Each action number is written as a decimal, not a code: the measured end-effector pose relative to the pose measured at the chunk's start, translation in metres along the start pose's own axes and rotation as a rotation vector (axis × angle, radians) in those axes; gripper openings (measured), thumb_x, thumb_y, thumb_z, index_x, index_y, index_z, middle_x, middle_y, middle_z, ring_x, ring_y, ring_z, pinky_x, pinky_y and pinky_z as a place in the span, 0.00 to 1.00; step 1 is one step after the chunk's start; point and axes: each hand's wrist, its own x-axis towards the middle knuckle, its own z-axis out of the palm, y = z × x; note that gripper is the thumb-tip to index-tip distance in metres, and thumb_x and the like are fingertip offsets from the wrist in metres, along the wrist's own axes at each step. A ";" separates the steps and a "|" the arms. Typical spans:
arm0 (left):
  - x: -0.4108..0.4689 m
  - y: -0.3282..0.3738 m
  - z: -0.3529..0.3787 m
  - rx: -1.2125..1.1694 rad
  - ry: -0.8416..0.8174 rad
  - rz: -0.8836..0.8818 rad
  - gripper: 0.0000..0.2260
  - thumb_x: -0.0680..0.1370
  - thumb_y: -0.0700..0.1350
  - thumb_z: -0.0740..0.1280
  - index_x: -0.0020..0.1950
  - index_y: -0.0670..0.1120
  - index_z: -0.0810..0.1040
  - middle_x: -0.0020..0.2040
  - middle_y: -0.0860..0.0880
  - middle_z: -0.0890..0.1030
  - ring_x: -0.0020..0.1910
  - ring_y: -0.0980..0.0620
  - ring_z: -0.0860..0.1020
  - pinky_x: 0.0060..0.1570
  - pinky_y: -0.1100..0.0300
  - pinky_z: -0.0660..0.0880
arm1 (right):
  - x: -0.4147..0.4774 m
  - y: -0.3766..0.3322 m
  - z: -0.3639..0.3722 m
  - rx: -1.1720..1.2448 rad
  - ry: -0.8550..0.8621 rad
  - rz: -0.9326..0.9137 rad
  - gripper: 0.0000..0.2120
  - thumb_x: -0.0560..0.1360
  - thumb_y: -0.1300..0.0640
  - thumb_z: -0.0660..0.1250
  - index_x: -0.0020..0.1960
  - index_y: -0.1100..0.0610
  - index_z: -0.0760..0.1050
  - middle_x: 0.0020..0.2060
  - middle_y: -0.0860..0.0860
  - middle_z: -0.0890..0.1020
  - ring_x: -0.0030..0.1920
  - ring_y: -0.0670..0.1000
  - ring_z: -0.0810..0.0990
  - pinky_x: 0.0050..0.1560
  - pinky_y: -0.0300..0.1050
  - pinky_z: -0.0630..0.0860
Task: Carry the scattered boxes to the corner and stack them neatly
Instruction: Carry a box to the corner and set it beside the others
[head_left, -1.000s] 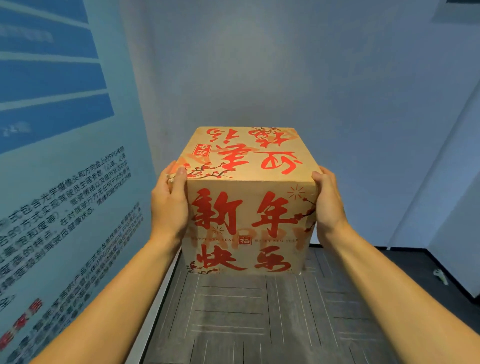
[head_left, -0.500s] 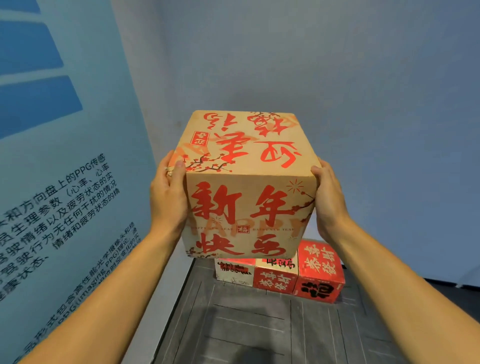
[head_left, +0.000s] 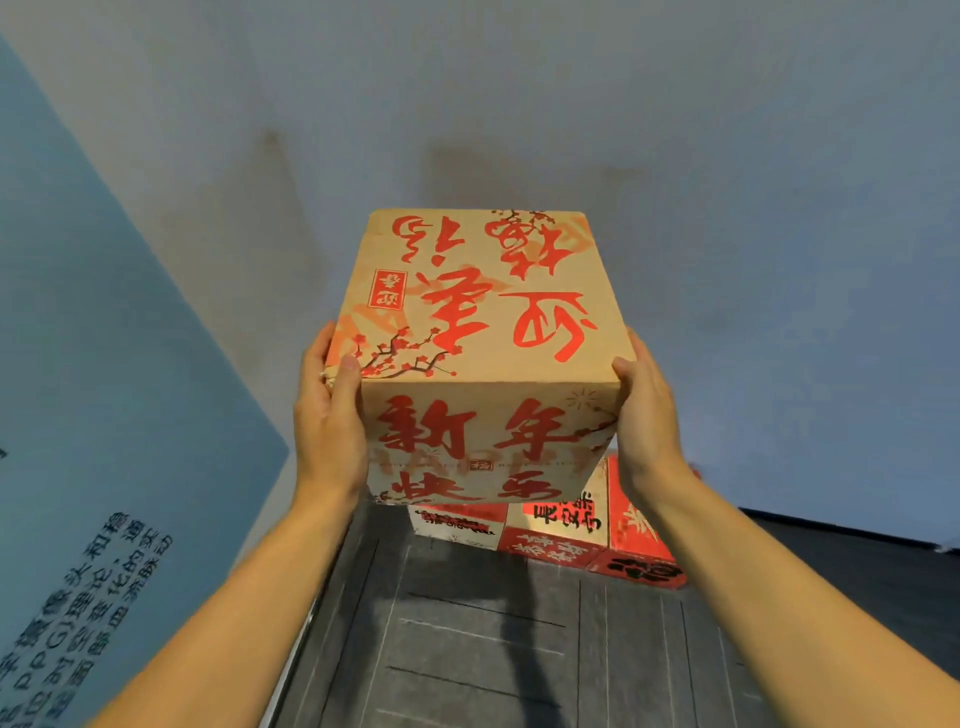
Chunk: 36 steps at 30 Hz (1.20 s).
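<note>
I hold a tan cardboard box (head_left: 483, 353) with red Chinese lettering in the air in front of me. My left hand (head_left: 327, 415) presses flat on its left side, thumb on the front edge. My right hand (head_left: 647, 415) presses on its right side. Below and behind the held box, low boxes stand on the floor against the wall: a white and red box (head_left: 457, 525), a red and gold box (head_left: 558, 535) and a red box (head_left: 641, 540). The held box hides their upper parts.
A blue printed wall panel (head_left: 104, 415) runs along the left. A pale wall (head_left: 519, 104) stands ahead and meets it at the corner. Dark grey carpet tiles (head_left: 493, 649) cover the floor, with a black skirting line (head_left: 831, 525) at the right.
I have moved closer to the corner with the box held between both hands. The boxes on the floor came into view half a second ago and now sit nearer, right under the held box.
</note>
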 end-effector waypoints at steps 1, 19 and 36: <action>0.011 -0.013 0.006 0.002 0.018 -0.015 0.17 0.88 0.53 0.58 0.77 0.57 0.68 0.65 0.57 0.79 0.54 0.67 0.83 0.43 0.71 0.79 | 0.018 0.012 0.007 0.002 0.007 0.012 0.18 0.89 0.53 0.49 0.68 0.41 0.75 0.53 0.39 0.86 0.49 0.37 0.84 0.49 0.43 0.76; 0.098 -0.335 0.057 -0.013 0.056 -0.185 0.19 0.88 0.40 0.57 0.80 0.48 0.65 0.58 0.55 0.82 0.48 0.64 0.85 0.41 0.70 0.80 | 0.198 0.328 0.073 0.012 -0.038 0.105 0.22 0.88 0.59 0.48 0.70 0.44 0.75 0.53 0.39 0.87 0.54 0.40 0.85 0.45 0.35 0.80; 0.098 -0.548 0.030 0.138 -0.047 -0.077 0.21 0.87 0.35 0.55 0.80 0.43 0.61 0.67 0.52 0.78 0.60 0.62 0.80 0.56 0.65 0.78 | 0.211 0.543 0.092 0.031 -0.055 0.066 0.27 0.81 0.57 0.51 0.78 0.50 0.71 0.67 0.49 0.82 0.68 0.52 0.79 0.60 0.44 0.75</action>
